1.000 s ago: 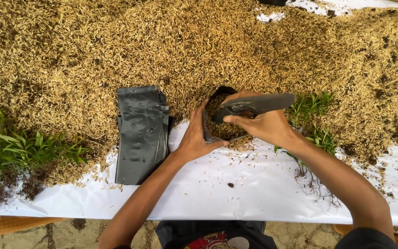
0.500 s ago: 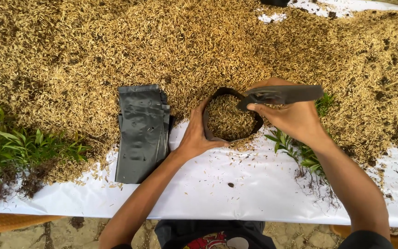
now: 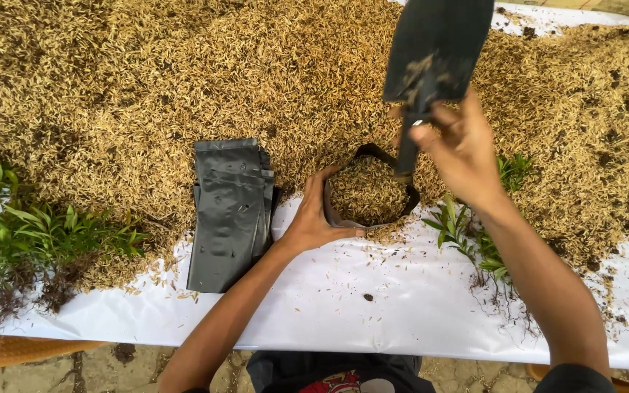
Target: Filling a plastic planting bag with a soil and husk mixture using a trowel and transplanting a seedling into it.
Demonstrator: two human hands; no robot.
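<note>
Bag (image 3: 368, 191): nearly filled with husk, steadied by left hand (image 3: 313, 218).
Trowel (image 3: 431, 54): gripped, raised by right hand (image 3: 460, 149).
Seedlings (image 3: 467, 233): unplanted.

1. Husks (image 3: 147, 80): golden tan, flecked with dark brown, filling the upper frame.
2. Sheet (image 3: 343, 306): white, speckled with stray tan bits, across the lower frame.
3. Bags (image 3: 228, 211): glossy black stack, centre left.
4. Pot (image 3: 370, 191): black rim, tan filling, centre.
5. Trowel (image 3: 431, 51): black, smeared with brown, top right.
6. Seedlings (image 3: 45, 233): bright green leaves, dark brown roots, at left.
</note>
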